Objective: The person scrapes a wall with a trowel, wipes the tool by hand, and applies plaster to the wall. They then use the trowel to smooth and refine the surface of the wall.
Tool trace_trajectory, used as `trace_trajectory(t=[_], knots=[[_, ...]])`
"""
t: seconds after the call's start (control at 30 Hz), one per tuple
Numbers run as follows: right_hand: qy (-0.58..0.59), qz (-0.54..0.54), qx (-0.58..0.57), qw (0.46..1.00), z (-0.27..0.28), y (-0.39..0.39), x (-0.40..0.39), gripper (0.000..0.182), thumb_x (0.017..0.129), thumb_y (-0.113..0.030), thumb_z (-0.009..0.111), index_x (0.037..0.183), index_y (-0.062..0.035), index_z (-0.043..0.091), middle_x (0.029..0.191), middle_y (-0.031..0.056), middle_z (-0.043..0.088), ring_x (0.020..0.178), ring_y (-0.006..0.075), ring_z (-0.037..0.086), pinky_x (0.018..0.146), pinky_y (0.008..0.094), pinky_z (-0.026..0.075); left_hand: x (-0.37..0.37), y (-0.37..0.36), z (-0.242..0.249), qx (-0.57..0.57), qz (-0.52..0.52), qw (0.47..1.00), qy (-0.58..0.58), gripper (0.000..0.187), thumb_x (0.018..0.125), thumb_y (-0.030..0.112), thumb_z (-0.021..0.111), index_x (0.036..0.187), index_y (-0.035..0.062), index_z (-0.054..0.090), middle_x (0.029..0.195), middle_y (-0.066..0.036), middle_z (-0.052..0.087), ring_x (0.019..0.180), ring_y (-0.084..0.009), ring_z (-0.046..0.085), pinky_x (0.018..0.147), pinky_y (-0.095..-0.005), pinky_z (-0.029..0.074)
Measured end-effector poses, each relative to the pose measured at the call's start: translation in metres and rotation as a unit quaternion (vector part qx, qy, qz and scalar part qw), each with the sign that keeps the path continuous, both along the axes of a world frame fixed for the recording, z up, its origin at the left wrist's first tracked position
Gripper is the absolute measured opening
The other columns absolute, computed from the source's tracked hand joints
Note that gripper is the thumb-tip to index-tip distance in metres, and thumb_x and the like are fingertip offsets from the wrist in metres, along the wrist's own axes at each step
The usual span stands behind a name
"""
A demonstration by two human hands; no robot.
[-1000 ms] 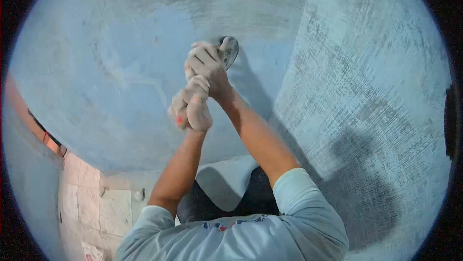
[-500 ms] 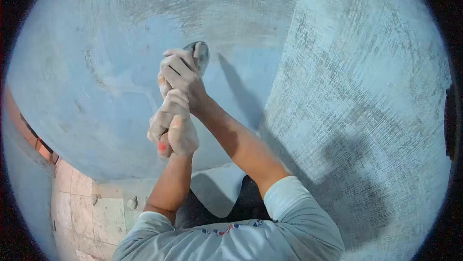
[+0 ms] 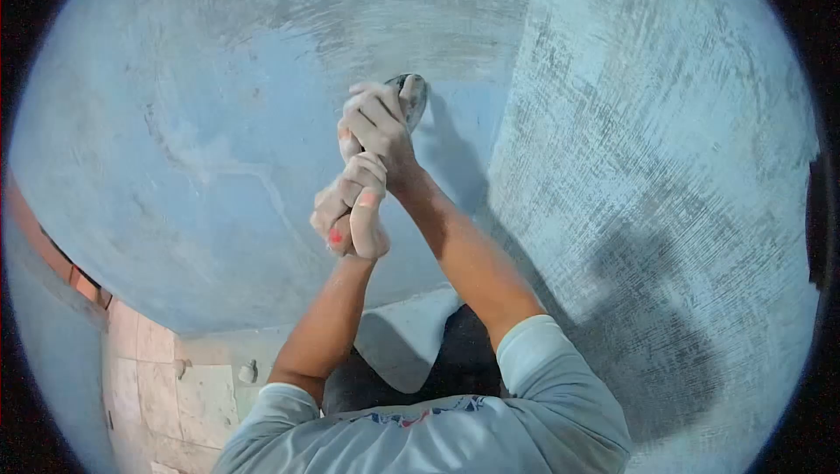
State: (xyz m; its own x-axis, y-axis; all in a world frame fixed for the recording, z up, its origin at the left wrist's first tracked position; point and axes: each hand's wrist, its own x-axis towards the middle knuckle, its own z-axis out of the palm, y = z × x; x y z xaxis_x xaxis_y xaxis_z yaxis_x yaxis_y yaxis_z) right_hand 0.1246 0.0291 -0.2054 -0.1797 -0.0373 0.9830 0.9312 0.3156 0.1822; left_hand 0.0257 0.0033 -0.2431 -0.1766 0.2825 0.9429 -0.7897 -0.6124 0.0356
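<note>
A sander [image 3: 418, 105] with a dark, rounded head is against the blue-grey wall [image 3: 254, 98]. My right hand [image 3: 382, 128] is wrapped round it just behind the head, its fingers closed. Lower down, my left hand [image 3: 352, 210] grips the rear part, close below the right one. Pale dust coats both hands, and a red patch shows on the left. Most of the tool's body is hidden by my fingers, so its exact type is hard to make out.
On the right, a second wall face [image 3: 647, 124] with scratchy, patchy paint meets the first at a corner. Pale floor tiles [image 3: 144, 386] lie at lower left, with small lumps [image 3: 248, 372] on them. A reddish edge [image 3: 52, 251] runs along the far left.
Both hands and the sander have moved to the right along the wall, toward the corner, and slightly up. The grip is the same.
</note>
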Motion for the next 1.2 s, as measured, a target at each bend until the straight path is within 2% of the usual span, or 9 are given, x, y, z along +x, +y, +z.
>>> trace_trajectory(t=[0.13,0.23,0.33,0.47,0.57,0.73,0.97,1.1,1.2], knots=[[-0.045,0.045,-0.027,0.998,0.011,-0.016,-0.03,0.01,0.071,-0.012,0.069,0.078,-0.0077,0.063,0.093,0.0077,0.061,0.106,0.0322,0.06,0.1,0.062,0.037,-0.02,-0.012,0.004,0.045,0.051,0.997,-0.035,0.019,0.084,-0.003,0.054,0.069,-0.0019,0.044,0.069,-0.014,0.055,0.063,-0.0227,0.049,0.062,-0.0364,0.043],[-0.073,0.06,-0.028,0.995,-0.007,0.003,0.025,0.009,0.074,-0.015,0.069,0.078,-0.0089,0.063,0.094,0.0079,0.061,0.105,0.0325,0.06,0.103,0.0646,0.033,-0.003,-0.001,-0.015,-0.001,0.194,0.972,0.135,0.019,0.084,-0.003,0.054,0.068,-0.002,0.044,0.07,-0.016,0.057,0.063,-0.0233,0.051,0.061,-0.0351,0.045],[0.007,0.022,-0.007,1.0,0.002,-0.008,0.014,0.013,0.076,-0.004,0.07,0.072,-0.0103,0.059,0.086,0.004,0.061,0.104,0.0239,0.064,0.119,0.0613,0.021,0.002,-0.006,0.006,-0.005,0.016,0.998,0.067,0.019,0.083,-0.003,0.055,0.068,-0.0024,0.044,0.069,-0.017,0.057,0.062,-0.024,0.052,0.061,-0.034,0.046],[-0.043,0.104,-0.027,0.993,0.017,-0.026,-0.026,0.013,0.075,-0.007,0.071,0.073,-0.0109,0.059,0.088,0.004,0.061,0.107,0.0224,0.063,0.106,0.0574,0.03,-0.012,-0.022,0.001,0.014,0.098,0.994,0.05,0.021,0.085,0.014,0.058,0.074,-0.0023,0.05,0.079,-0.014,0.056,0.075,-0.0226,0.051,0.072,-0.0347,0.045],[-0.033,0.07,-0.032,0.996,-0.007,0.004,0.03,0.014,0.076,-0.019,0.071,0.082,-0.0089,0.065,0.093,0.008,0.062,0.11,0.031,0.061,0.11,0.0747,0.016,0.006,-0.005,-0.011,-0.099,0.091,0.976,0.173,0.026,0.086,0.022,0.059,0.077,-0.0008,0.052,0.09,-0.014,0.058,0.089,-0.0223,0.05,0.082,-0.0353,0.044],[0.0,0.088,-0.019,0.996,0.0,-0.012,-0.001,0.015,0.076,-0.02,0.07,0.081,-0.0076,0.063,0.093,0.0074,0.061,0.109,0.0321,0.06,0.107,0.0649,0.025,0.005,-0.012,0.0,0.052,0.029,0.995,0.078,0.02,0.087,0.015,0.056,0.076,-0.002,0.052,0.083,-0.013,0.057,0.082,-0.0232,0.051,0.079,-0.0356,0.044],[-0.037,0.048,-0.042,0.997,-0.005,-0.016,0.031,0.013,0.076,-0.017,0.068,0.081,-0.0068,0.063,0.093,0.0087,0.06,0.109,0.033,0.06,0.104,0.0594,0.032,0.021,0.003,-0.019,-0.051,-0.018,0.993,0.106,0.014,0.086,0.009,0.053,0.08,-0.0031,0.055,0.077,-0.011,0.056,0.076,-0.0248,0.051,0.075,-0.0375,0.043],[-0.049,0.077,-0.029,0.995,0.007,-0.029,-0.005,0.011,0.076,-0.015,0.067,0.078,-0.0064,0.06,0.091,0.0092,0.06,0.105,0.0326,0.061,0.102,0.0564,0.036,-0.009,-0.04,0.016,0.07,0.1,0.992,0.033,0.014,0.086,0.005,0.057,0.074,-0.0027,0.056,0.073,-0.012,0.058,0.068,-0.0246,0.052,0.07,-0.0372,0.047],[-0.041,0.085,-0.009,0.996,0.001,-0.012,0.025,0.013,0.07,-0.014,0.067,0.08,-0.0074,0.062,0.095,0.009,0.061,0.108,0.0328,0.061,0.097,0.0519,0.043,-0.003,-0.046,0.016,-0.043,0.238,0.947,0.211,0.015,0.087,0.004,0.055,0.075,-0.0052,0.055,0.074,-0.013,0.059,0.07,-0.0248,0.054,0.073,-0.038,0.05]])
